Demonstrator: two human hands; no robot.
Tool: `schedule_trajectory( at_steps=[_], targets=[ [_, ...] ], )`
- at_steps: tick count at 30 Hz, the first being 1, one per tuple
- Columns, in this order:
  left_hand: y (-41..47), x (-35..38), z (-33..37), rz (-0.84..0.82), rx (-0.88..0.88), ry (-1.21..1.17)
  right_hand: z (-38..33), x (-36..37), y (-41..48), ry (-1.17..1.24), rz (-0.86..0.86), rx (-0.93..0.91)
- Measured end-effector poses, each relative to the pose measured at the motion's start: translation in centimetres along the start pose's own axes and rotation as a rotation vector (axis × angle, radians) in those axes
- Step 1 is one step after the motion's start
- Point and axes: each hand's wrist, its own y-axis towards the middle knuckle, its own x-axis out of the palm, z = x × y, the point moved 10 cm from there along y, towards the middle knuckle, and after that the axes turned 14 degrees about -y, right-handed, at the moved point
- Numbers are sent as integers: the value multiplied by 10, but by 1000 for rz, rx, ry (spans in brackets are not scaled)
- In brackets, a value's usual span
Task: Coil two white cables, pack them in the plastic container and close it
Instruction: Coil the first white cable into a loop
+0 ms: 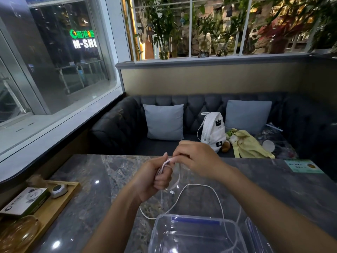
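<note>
At the centre of the frame our left hand is fisted around a few loops of white cable, and our right hand pinches the same cable just above it. The loose end trails down over the grey table into the open plastic container at the lower edge.

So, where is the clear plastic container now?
The clear plastic container sits open on the marble table, bottom centre of the head view, below both hands.
</note>
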Motion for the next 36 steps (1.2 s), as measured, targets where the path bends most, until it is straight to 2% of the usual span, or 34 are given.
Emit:
schedule_trajectory(
  at_steps=[4,7,12,17,22,25,28,31,34,36],
  targets=[
    [0,2,-1,-20,-54,-50,20,-6,0,31,55,62],
    [-1,-4,-1,26,-64,0,45,-6,0,180,53,157],
    [2,-15,9,182,87,70,59,31,-7,424,-126,273],
    [7,-19,19,261,246,-69,49,63,-15,1036,-138,425],
    [7,-24,21,283,409,-398,31,71,-9,1537,-92,442],
    [6,-29,19,295,477,-520,26,77,-9,1518,-101,462],
    [9,-29,18,234,430,-441,34,73,-10,1434,-46,475],
    [10,-13,18,58,211,-221,46,62,-13,1350,-72,491],
    [9,-7,4,-34,-48,-32,43,58,-18,1119,-265,420],
    [10,-3,-3,-53,-125,33,37,59,-17,998,-344,355]
  ],
)
